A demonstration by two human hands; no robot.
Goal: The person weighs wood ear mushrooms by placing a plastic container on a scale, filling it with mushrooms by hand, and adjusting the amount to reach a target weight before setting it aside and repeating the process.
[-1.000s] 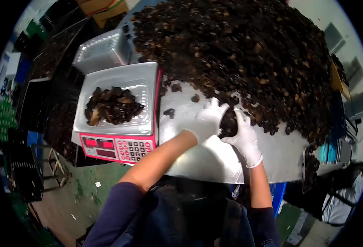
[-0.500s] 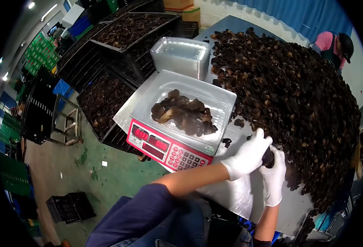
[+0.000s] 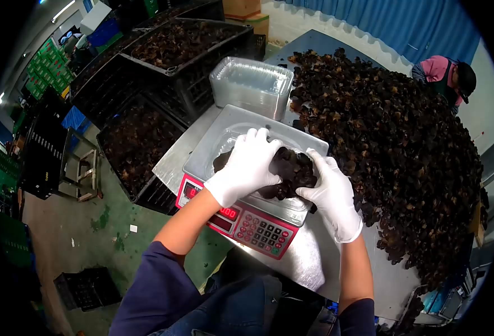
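Dark wood ear mushrooms lie in a clear plastic tray on the plate of a red and grey digital scale. From the left, my left hand, in a white glove, curls over them with its thumb against the pile. My right hand, gloved as well, grips the pile's right side, thumb and fingers bent around dark pieces. Both hands hide much of the tray and part of the scale's display. Right of the scale spreads a large heap of wood ear mushrooms.
Behind the scale stands a stack of clear plastic trays. Black crates filled with mushrooms are piled at the left. A person in pink leans at the heap's far side. A black crate sits on the green floor.
Both hands have moved left from the heap's edge to the tray on the scale, bringing dark mushrooms onto the pile there. The person at the far side has leaned slightly.
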